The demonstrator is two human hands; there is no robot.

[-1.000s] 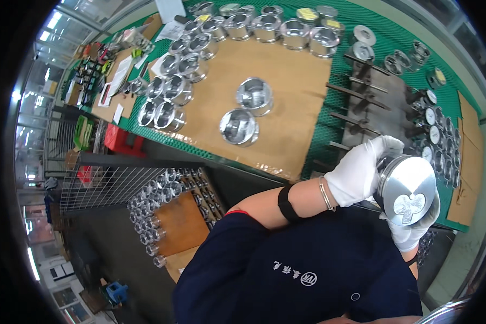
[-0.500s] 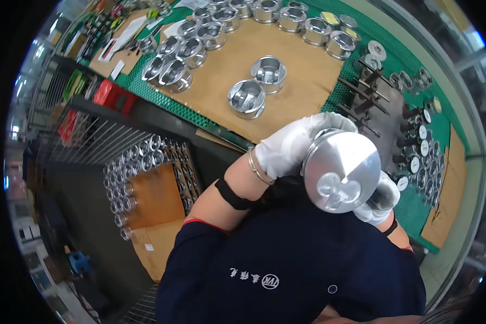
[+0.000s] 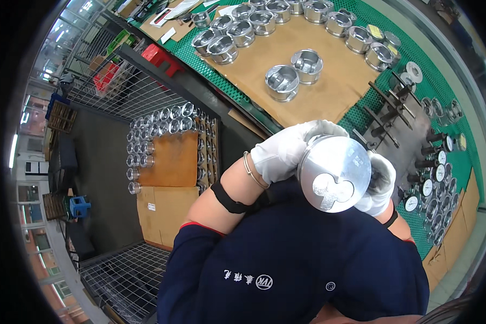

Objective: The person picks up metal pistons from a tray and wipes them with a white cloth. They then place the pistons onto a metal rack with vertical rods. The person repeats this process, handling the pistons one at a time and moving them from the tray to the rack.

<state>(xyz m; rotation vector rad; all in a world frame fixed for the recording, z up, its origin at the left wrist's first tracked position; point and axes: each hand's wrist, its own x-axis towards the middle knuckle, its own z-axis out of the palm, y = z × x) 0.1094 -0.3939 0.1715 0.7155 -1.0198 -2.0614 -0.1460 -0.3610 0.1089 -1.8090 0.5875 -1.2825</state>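
Note:
Close to my chest I hold a silver metal piston (image 3: 337, 162), its round flat crown facing up toward me. A clover-shaped recess is cut into the crown near its lower edge. My left hand (image 3: 286, 150), in a white glove, grips the piston's left and far side. At its right side is my right hand (image 3: 379, 186), also white-gloved, with curled fingers smudged grey; part of it is hidden behind the piston. Beyond my hands, two more pistons (image 3: 282, 83) stand side by side on a brown cardboard sheet (image 3: 329, 100), open ends up.
Several pistons (image 3: 262, 22) line the cardboard's far edges on the green-matted bench. To the right, a grey metal plate (image 3: 386, 127) carries rods, beside a row of dial gauges (image 3: 438, 173). On my left, a wire-sided cart (image 3: 167, 189) holds many pistons. A red bin (image 3: 159, 59) sits beyond it.
The piston has tilted and turned slightly, so its crown recess shows more plainly. My right fingers have come higher along its right side. My view has swung, shifting bench and cart in the picture.

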